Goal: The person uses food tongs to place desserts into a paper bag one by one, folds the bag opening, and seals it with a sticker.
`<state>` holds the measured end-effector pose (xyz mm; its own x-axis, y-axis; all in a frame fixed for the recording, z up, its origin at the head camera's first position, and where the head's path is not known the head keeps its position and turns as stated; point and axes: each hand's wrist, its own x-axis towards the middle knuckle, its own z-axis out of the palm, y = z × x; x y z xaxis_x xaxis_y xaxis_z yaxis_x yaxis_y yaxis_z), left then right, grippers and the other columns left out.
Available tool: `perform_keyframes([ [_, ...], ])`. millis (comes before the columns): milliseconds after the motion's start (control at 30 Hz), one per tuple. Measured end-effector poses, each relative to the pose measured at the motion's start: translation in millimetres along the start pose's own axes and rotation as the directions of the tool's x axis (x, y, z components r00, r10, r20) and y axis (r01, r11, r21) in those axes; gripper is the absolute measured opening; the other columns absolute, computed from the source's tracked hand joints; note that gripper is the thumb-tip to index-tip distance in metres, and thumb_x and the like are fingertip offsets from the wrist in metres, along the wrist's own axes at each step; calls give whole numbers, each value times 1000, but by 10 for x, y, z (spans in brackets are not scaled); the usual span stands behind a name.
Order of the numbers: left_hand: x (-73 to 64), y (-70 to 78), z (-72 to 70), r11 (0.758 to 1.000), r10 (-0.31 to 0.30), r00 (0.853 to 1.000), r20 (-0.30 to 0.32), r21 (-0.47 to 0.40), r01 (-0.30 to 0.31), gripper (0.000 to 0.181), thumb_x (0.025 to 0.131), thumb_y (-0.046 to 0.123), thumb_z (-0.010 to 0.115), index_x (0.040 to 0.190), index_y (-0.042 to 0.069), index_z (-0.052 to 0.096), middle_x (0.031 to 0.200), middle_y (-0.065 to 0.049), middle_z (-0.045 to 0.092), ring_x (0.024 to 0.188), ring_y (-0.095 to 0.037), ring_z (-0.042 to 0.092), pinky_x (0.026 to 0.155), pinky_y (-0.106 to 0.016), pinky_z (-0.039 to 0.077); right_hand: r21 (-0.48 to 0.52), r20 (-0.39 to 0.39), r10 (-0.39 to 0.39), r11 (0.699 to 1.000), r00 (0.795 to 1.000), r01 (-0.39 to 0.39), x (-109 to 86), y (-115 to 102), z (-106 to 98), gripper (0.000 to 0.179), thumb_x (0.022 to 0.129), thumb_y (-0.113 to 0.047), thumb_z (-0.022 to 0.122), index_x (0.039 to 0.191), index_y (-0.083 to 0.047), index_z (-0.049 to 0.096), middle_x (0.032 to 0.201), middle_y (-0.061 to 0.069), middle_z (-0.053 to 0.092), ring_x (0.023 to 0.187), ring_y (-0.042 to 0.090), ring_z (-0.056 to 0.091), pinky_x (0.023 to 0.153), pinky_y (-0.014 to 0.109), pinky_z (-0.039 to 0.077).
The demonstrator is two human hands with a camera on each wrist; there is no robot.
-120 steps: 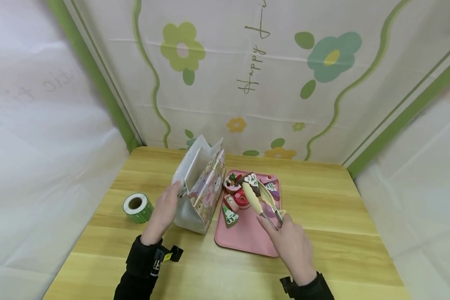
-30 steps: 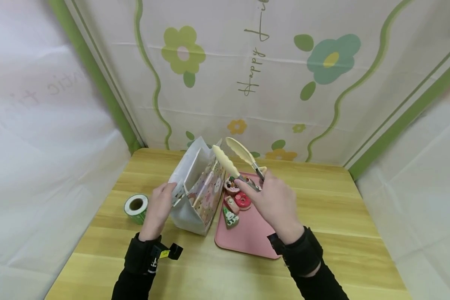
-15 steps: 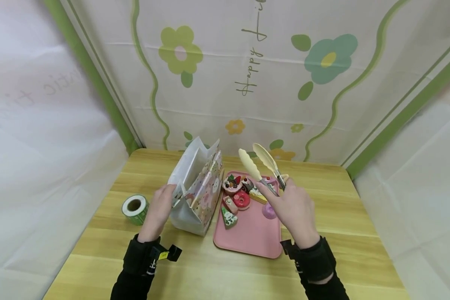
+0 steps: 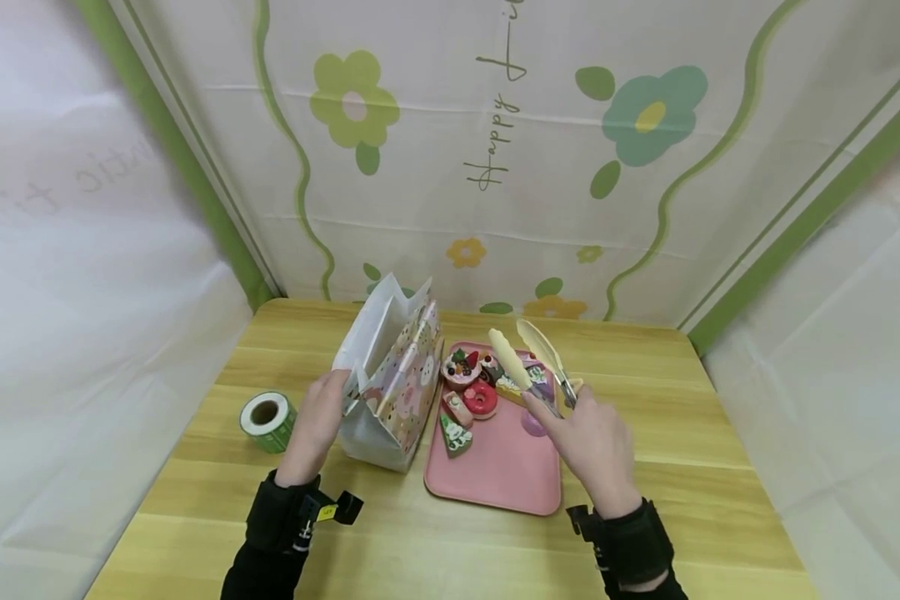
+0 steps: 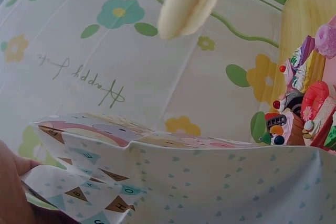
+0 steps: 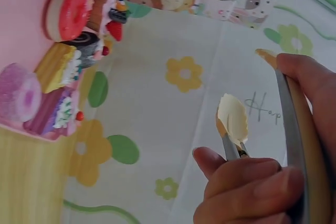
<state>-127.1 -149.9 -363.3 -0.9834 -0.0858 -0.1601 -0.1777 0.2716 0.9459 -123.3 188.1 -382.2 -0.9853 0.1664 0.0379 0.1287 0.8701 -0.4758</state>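
Note:
My left hand [image 4: 317, 429] grips the near edge of an upright, cartoon-printed paper bag [image 4: 408, 392], whose mouth stands spread. In my right hand [image 4: 594, 446] is a pair of cream-tipped tongs [image 4: 512, 363]. Their tips are apart above the tray's far end, nothing between them. The right wrist view shows thumb and fingers round the metal arms of the tongs [image 6: 302, 140]. Toy desserts crowd the far part of the pink tray [image 4: 487, 479]: a red donut [image 4: 481, 402], a fruit tart [image 4: 461, 367], a green cake slice [image 4: 456, 437] and a purple donut [image 4: 533, 423] among them. The bag's inside is hidden.
A roll of green labels [image 4: 268, 423] stands left of my left hand. The wooden table [image 4: 420, 550] ends at a flower-printed curtain [image 4: 435, 192] behind the bag and tray. White sheets hang at both sides.
The tongs first held a chocolate cake slice over the tray, then hung spread above the bag's mouth. They have moved back right; the slice is out of sight. My left hand keeps its grip.

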Motion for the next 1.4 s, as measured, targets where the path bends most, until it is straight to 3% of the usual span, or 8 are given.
perform_keyframes([
  [100, -4, 2, 5, 1000, 8, 1000, -2, 15, -8, 46, 107, 39, 28, 108, -1, 52, 119, -19, 48, 107, -29, 44, 92, -43, 31, -3, 21, 22, 1000, 1000, -22, -39, 98, 79, 89, 72, -90, 47, 89, -2, 54, 61, 2, 38, 47, 17, 39, 41, 31, 26],
  [333, 2, -9, 28, 1000, 30, 999, -16, 1, -30, 41, 107, 36, 31, 94, 2, 48, 91, -17, 44, 83, -27, 43, 75, -39, 32, -7, 86, 82, 997, 993, -81, -124, 311, 250, 83, 72, -88, 51, 84, -6, 49, 61, 3, 36, 47, 17, 37, 43, 32, 23],
  [567, 8, -32, 27, 1000, 19, 1000, -7, -18, -19, 50, 106, 37, 32, 124, -2, 56, 115, -19, 54, 100, -31, 50, 86, -42, 36, -32, 135, 133, 991, 982, -130, -174, 467, 376, 97, 71, -91, 44, 99, 1, 55, 63, 5, 42, 49, 20, 43, 44, 34, 26],
  [833, 6, -49, 43, 999, 48, 999, -20, -9, -48, 44, 107, 36, 29, 104, -2, 53, 102, -19, 50, 89, -29, 47, 80, -41, 36, -30, 148, 149, 989, 978, -146, -209, 609, 425, 103, 69, -94, 40, 103, 3, 54, 62, 6, 46, 49, 20, 44, 46, 35, 26],
  [1033, 10, -62, 41, 999, 43, 999, -19, -12, -43, 47, 107, 36, 30, 116, -1, 57, 109, -20, 54, 96, -32, 50, 85, -45, 37, -34, 157, 182, 983, 971, -179, -224, 699, 465, 103, 67, -95, 41, 99, 2, 53, 62, 6, 45, 50, 21, 44, 45, 34, 27],
  [1167, 9, -64, 40, 999, 38, 999, -16, -5, -39, 44, 107, 35, 29, 108, -2, 54, 106, -20, 50, 93, -30, 46, 83, -42, 35, -58, 153, 199, 980, 968, -192, -229, 770, 516, 104, 66, -96, 41, 97, 2, 53, 62, 6, 45, 50, 21, 44, 45, 35, 27],
  [1400, -3, -45, 32, 999, 42, 999, -11, -1, -42, 45, 107, 36, 28, 107, -1, 53, 105, -19, 50, 92, -28, 46, 80, -40, 34, -88, 169, 211, 976, 963, -198, -218, 858, 589, 115, 66, -96, 41, 109, 10, 54, 64, 10, 48, 52, 23, 47, 45, 36, 30],
])
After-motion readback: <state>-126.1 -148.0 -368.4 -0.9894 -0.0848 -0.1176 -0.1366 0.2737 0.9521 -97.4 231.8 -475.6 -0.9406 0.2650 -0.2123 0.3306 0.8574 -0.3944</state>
